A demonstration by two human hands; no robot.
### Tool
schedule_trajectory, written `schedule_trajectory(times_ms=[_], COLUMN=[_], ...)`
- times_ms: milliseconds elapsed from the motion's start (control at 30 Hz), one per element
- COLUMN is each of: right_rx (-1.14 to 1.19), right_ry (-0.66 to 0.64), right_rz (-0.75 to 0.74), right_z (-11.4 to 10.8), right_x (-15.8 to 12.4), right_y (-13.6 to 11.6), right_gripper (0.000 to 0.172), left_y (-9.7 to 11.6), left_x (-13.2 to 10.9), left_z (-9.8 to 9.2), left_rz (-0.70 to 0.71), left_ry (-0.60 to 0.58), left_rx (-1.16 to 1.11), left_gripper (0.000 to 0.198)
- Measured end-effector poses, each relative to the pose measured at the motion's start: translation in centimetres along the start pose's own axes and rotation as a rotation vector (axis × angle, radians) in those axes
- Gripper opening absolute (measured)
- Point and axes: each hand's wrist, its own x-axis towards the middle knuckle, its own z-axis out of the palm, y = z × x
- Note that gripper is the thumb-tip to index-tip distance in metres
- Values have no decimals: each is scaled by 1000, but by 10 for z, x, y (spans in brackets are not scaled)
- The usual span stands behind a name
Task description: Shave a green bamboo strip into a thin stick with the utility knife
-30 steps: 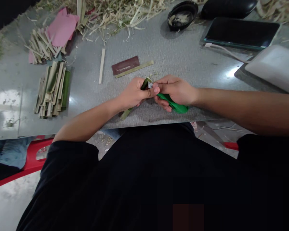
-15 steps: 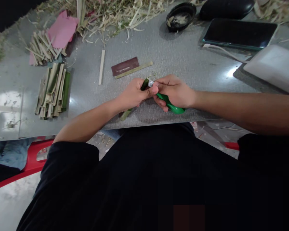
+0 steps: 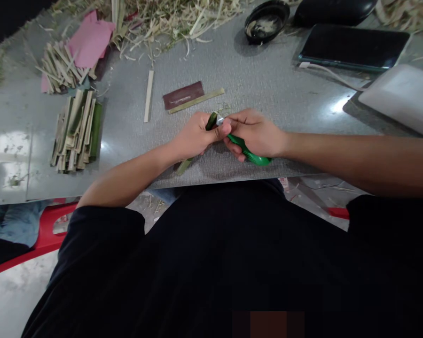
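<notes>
My left hand [image 3: 194, 139] is closed around a green bamboo strip [image 3: 184, 165] that runs from under the wrist up past the thumb. My right hand [image 3: 255, 133] grips a green-handled knife [image 3: 251, 155]. Its short blade [image 3: 219, 121] rests against the strip's upper end, beside my left thumb. Both hands meet over the grey mat [image 3: 239, 89] near the table's front edge.
A dark red card [image 3: 183, 95] and two pale strips [image 3: 148, 96] lie on the mat beyond my hands. Stacked bamboo strips [image 3: 76, 130] sit at the left, a pink paper [image 3: 90, 41] and shavings [image 3: 169, 16] behind. A black bowl [image 3: 267, 21], a tablet [image 3: 352, 47] and a white box [image 3: 402, 96] stand at the right.
The knife handle has tilted and slid slightly left under my right hand. The blade stays at the strip's tip, and my left hand has barely shifted.
</notes>
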Motion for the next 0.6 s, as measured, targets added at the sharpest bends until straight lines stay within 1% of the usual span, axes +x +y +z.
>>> schedule_trajectory(times_ms=[100,300,433,600], right_rx=[0,-19,-6,21], right_ry=[1,-107,-75,34], right_rz=[-21,40,59,-9], right_z=[-2,-7,-5,0], right_x=[2,3,2,2], right_y=[2,-5,-7,-2], right_gripper=[70,72,74,71], left_y=[0,1,-6,-5], left_x=[0,-1,0,2], left_z=[0,-2,-2,2], left_rz=[-27,-40,6,-4], left_ry=[21,-9,-7,24], left_rx=[25,-10,-16,19], left_gripper=[97,92,96,102])
